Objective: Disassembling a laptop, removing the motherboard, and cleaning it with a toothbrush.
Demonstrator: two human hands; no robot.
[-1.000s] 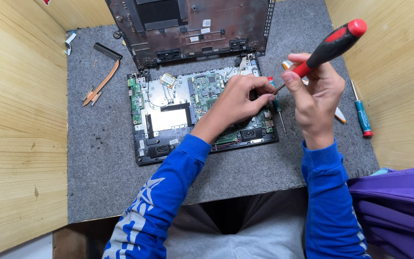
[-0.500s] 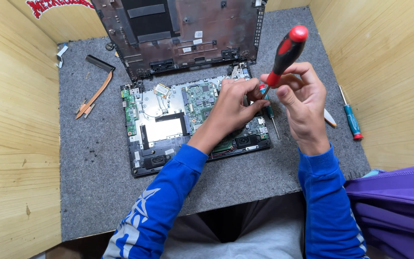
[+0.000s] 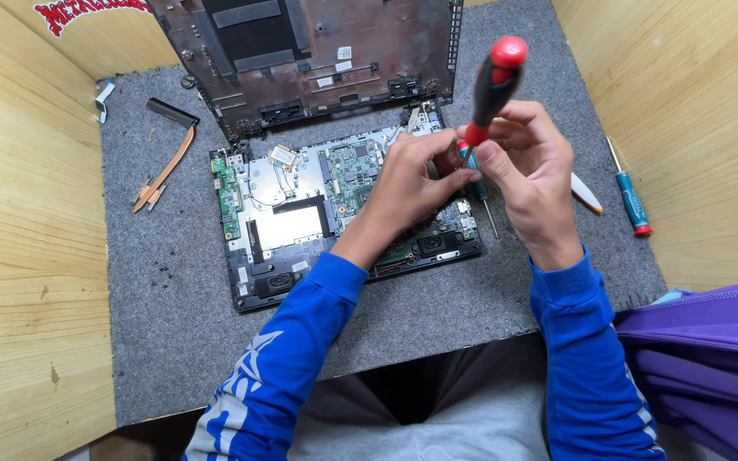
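An opened laptop base (image 3: 301, 222) with its green circuit board bare lies on a grey felt mat (image 3: 172, 324). My right hand (image 3: 531, 171) grips a red-and-black screwdriver (image 3: 493, 85), held nearly upright over the board's right side. My left hand (image 3: 416, 175) rests on the board's right part, its fingers pinched around the screwdriver's tip; whether they hold a small part I cannot tell. The laptop's dark lid (image 3: 318, 51) stands tilted back behind the base.
A copper heat pipe (image 3: 164, 171) and a small black strip (image 3: 171, 111) lie at the left of the mat. A teal-handled screwdriver (image 3: 629, 196) and a white pry tool (image 3: 587, 195) lie at the right. Wooden walls enclose the mat. Purple fabric (image 3: 711, 358) sits at the lower right.
The screwdriver has swung from a slant to nearly upright. The view has shifted, so the laptop sits lower in the frame. Both hands stay over the board's right side.
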